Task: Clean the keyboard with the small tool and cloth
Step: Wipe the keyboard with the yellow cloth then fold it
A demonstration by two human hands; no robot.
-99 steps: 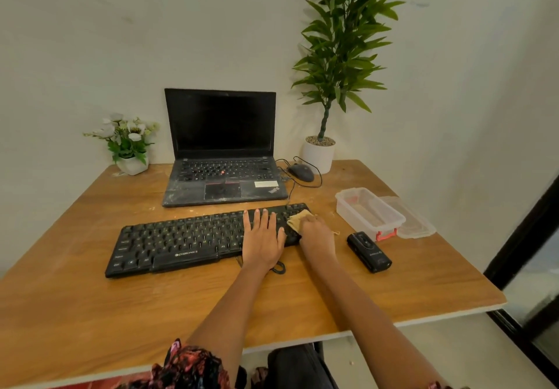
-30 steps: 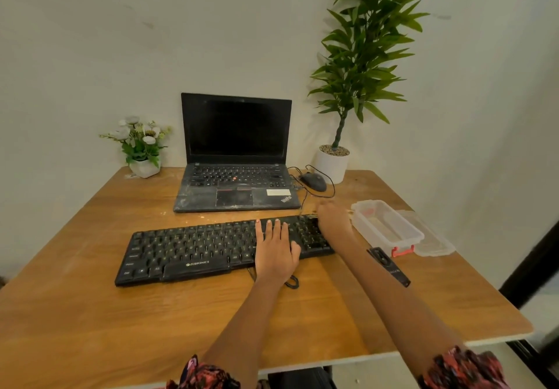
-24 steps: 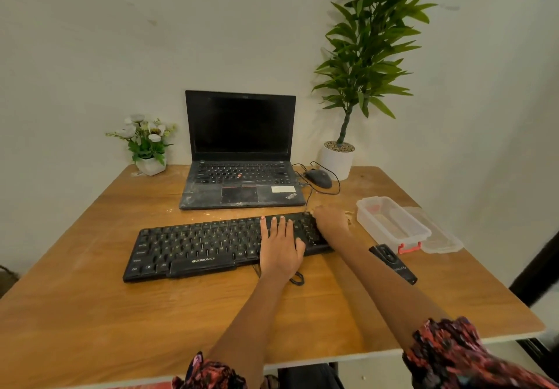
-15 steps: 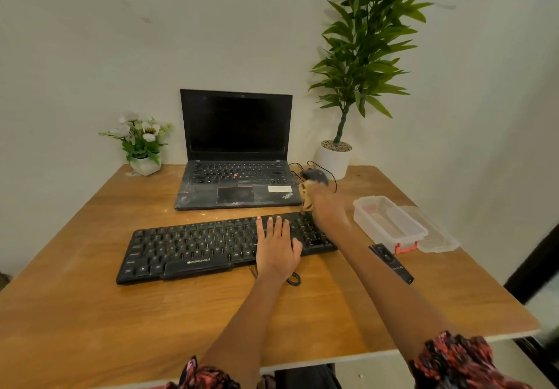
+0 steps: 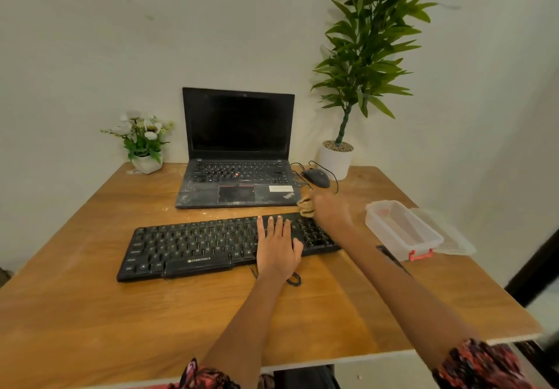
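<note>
Left hand (image 5: 276, 248) flat, fingers straight, pinning keyboard (image 5: 223, 245) mid-surface; right hand (image 5: 328, 208) apparently bunching cloth (image 5: 306, 206) at far right corner. Wipe along rows, light pressure, keyboard braced throughout.

The black keyboard (image 5: 211, 246) carries the brand "ZEBRONICS" in pale letters, with a small logo at its 9 o'clock side, printed on the front lip below the space bar, toward 6 o'clock of the keyboard. The open laptop (image 5: 239, 161) bears "ThinkPad" in slanted letters on the palm rest at its 4 o'clock corner. A white sticker (image 5: 280, 188) lies just at 10 o'clock of that mark; its print is too small to read. Key legends on both boards are illegible.
</note>
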